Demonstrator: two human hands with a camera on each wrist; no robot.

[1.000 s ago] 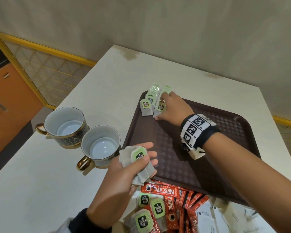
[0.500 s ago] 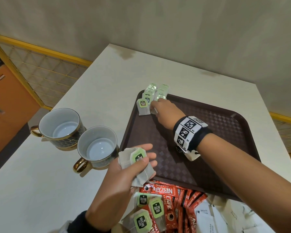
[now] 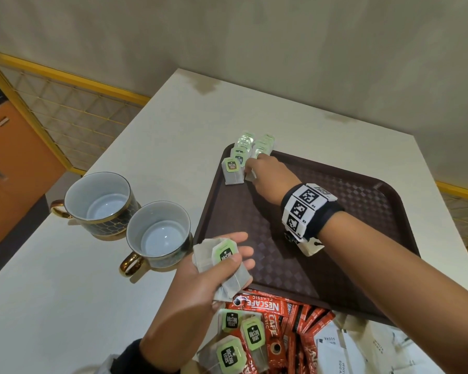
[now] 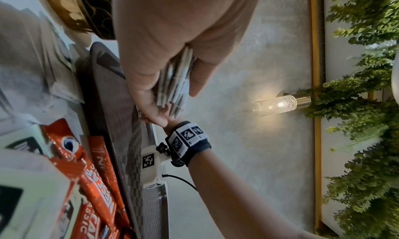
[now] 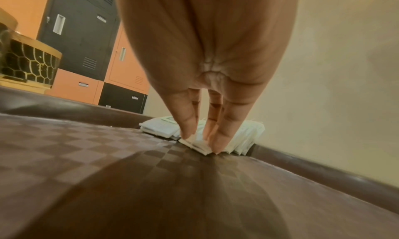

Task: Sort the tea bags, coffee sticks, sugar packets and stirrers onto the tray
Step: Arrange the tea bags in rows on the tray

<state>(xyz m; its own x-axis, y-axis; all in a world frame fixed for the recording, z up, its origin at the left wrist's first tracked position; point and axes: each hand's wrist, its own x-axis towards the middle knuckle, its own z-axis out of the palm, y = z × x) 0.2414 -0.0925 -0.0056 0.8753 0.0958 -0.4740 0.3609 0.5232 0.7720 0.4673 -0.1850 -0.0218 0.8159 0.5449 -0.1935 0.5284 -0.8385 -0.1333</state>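
A brown tray (image 3: 335, 265) lies on the white table. Two rows of green-tagged tea bags (image 3: 234, 168) overlap at its far left corner. My right hand (image 3: 254, 168) reaches there, and its straight fingertips (image 5: 215, 147) press a tea bag (image 5: 199, 146) flat at the near end of the right row. My left hand (image 3: 238, 255) hovers over the tray's near left edge, thumb clamping a stack of tea bags (image 3: 224, 265), seen edge-on (image 4: 172, 85) in the left wrist view. Loose tea bags (image 3: 243, 338), red coffee sticks (image 3: 287, 319) and white sugar packets (image 3: 335, 352) are heaped before the tray. No stirrers show.
Two empty gold-handled cups (image 3: 97, 203) (image 3: 157, 233) stand left of the tray, the nearer one close to my left hand. The table's left edge (image 3: 65, 190) drops toward orange cabinets. A wall runs behind the table's far edge.
My right hand has slid its tea bag forward toward the tray's far left corner, up against the right row. My left hand keeps its stack and has barely moved.
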